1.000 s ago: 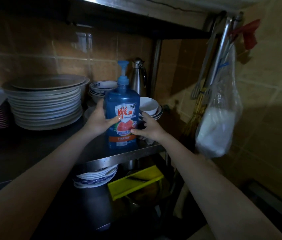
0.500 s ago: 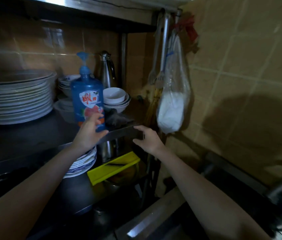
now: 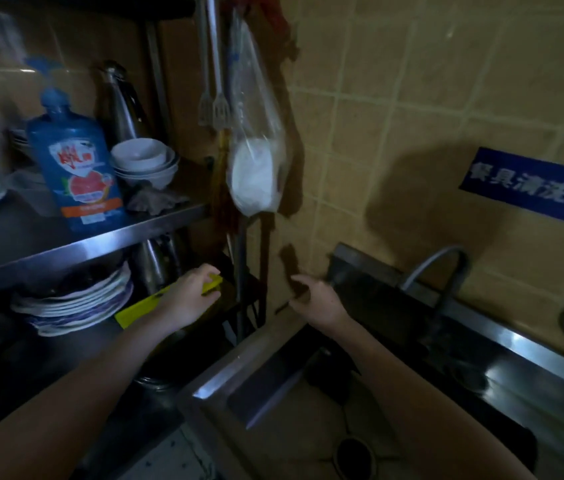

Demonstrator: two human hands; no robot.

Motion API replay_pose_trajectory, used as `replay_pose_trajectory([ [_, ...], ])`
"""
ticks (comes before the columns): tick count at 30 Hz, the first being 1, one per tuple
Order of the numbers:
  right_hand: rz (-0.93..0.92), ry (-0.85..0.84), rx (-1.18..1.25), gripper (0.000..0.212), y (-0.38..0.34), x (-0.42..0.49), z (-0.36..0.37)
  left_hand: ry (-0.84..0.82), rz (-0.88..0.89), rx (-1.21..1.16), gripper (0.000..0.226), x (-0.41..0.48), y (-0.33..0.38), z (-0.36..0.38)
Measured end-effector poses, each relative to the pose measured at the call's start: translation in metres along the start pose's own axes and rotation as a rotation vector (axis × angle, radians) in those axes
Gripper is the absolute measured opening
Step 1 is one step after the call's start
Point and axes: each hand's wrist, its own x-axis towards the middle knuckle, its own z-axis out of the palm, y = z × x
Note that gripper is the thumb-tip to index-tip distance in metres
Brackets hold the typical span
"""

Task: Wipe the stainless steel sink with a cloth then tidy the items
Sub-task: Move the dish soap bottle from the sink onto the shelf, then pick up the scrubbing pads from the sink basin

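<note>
The blue dish soap bottle (image 3: pixel 76 168) stands upright on the steel shelf (image 3: pixel 107 242) with no hand on it. A dark crumpled cloth (image 3: pixel 156 200) lies just right of it on the same shelf. My left hand (image 3: pixel 187 299) hangs below that shelf, in front of a yellow flat item (image 3: pixel 135 311) on the lower shelf, fingers loosely curled and holding nothing. My right hand (image 3: pixel 315 299) is empty, fingers apart, over the back left corner of the stainless steel sink (image 3: pixel 235 372). The sink's drain (image 3: pixel 353 455) shows at the bottom.
White bowls (image 3: pixel 142 161) and a steel flask (image 3: pixel 121 98) stand behind the bottle. Stacked plates (image 3: pixel 72 306) fill the lower shelf. A plastic bag (image 3: pixel 256 174) and utensils (image 3: pixel 214 109) hang beside the shelf post. A faucet (image 3: pixel 447 271) arches over the sink, under a blue wall sign (image 3: pixel 530 185).
Both hands have let go of the soap bottle, which stays on the shelf, and dropped below shelf level. The view has swung right and down, bringing the sink into sight.
</note>
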Motion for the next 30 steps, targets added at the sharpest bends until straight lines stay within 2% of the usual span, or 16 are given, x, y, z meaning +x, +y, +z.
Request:
replay_pose_trajectory([
  [3,0.048,0.030,-0.036,0.031,0.033,-0.033,0.001,-0.059,-0.001,0.016,0.036,-0.009,0.015,0.027],
  [8,0.221,0.070,-0.031,0.053,0.090,-0.083,0.004,-0.152,0.013,0.013,0.035,-0.023,0.049,0.076],
  [17,0.438,0.076,-0.016,0.053,0.160,-0.137,0.014,-0.324,0.033,0.068,0.034,-0.027,0.087,0.148],
  [24,0.570,0.038,-0.007,0.057,0.195,-0.158,0.029,-0.425,0.103,0.046,0.037,-0.012,0.090,0.194],
  [30,0.659,0.046,0.045,0.052,0.214,-0.167,0.042,-0.535,0.160,0.132,0.034,0.007,0.082,0.228],
])
